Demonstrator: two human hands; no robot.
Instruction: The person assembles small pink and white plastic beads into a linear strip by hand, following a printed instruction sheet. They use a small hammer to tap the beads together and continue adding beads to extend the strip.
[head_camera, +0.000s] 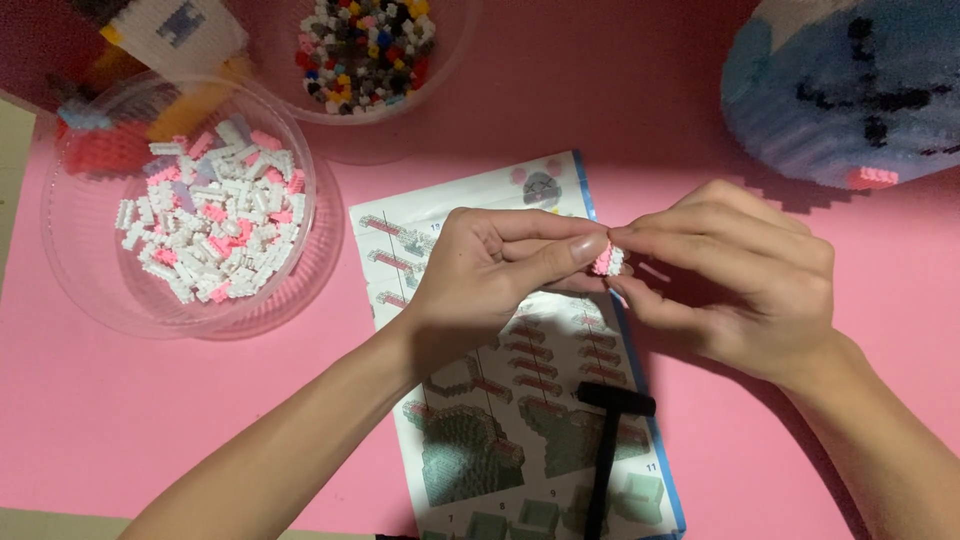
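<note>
My left hand (490, 270) and my right hand (740, 280) meet above an instruction sheet (520, 400), both pinching a tiny pink and white brick piece (607, 260) between thumb and fingertips. The piece is mostly hidden by my fingers. The sheet shows building steps and lies on the pink table surface (120, 400) under my hands.
A clear bowl (80, 290) of several white and pink small bricks sits at the left. Another clear bowl (450, 60) with mixed coloured bricks is at the top. A large blue and white built model (850, 90) stands at top right. A black T-shaped tool (605, 440) rests on the sheet.
</note>
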